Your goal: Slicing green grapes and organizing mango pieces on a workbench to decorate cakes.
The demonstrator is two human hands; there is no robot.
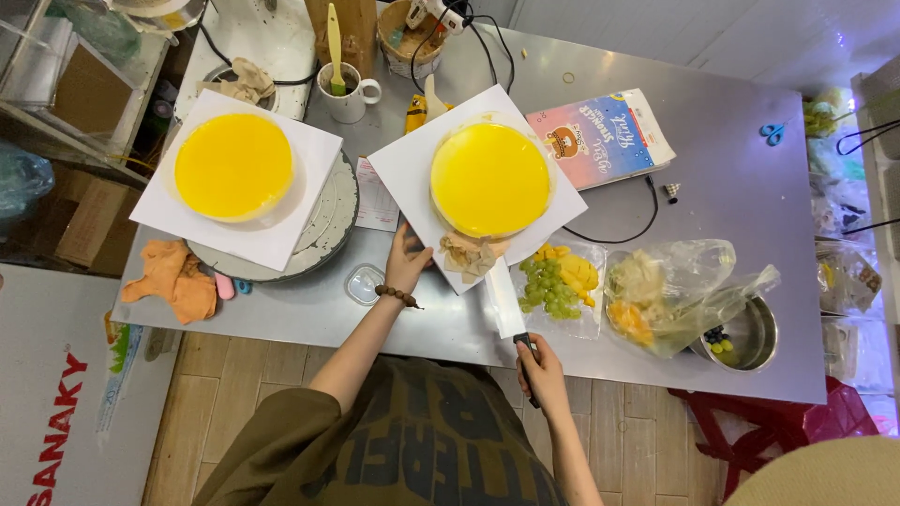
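- While the steel table (712, 178) fills most of the head view, a white appliance panel (56, 412) with red lettering running up it stands at the lower left, beside the floor tiles.
- Two yellow-glazed round cakes sit on white square boards: the left cake (233, 166) rests on a grey turntable (323, 239), and the right cake (489, 179) lies on a white board (408, 169) turned like a diamond, flat on the table.
- Right of that cake lies a flat rectangular package (600, 139), pink and blue with a small brown bear figure, its long side slanting up toward the right.
- Near the front edge, a crumpled clear plastic bag (689, 286) holds cut fruit, partly over a small steel bowl (750, 337).
- Green grapes and mango pieces (558, 281) lie on a clear tray between bag and board.
- Held by the right hand (539, 365), which is closed around the dark handle, a long knife (504, 300) has its broad pale blade pointing away from the person, long axis nearly upright in the view, tip at a crumpled brown paper (469, 253) on the board's near corner.
- Left hand (405, 262), fingers together, presses the board's near-left edge; a bead bracelet circles the wrist.
- A white mug (349, 94) holds a yellow brush at the back.
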